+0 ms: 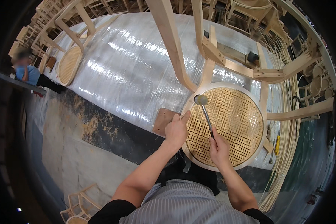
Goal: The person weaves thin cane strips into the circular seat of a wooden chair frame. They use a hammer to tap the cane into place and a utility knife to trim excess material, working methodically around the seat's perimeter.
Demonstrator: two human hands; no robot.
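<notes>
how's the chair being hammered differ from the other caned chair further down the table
The near chair lies under both hands, its round cane seat facing the camera and legs rising toward it; the far chair lies untouched at the table's left end, its seat seen at a slant and looking smaller. The right hand holds a hammer over the near seat's rim. Both are pale bare wood with woven cane.

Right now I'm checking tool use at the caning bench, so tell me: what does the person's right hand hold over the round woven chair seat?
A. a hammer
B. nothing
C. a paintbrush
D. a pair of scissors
A: the right hand grips the dark handle of a hammer, whose metal head sits near the upper left rim of the woven seat, while the left hand rests on that rim.
</notes>
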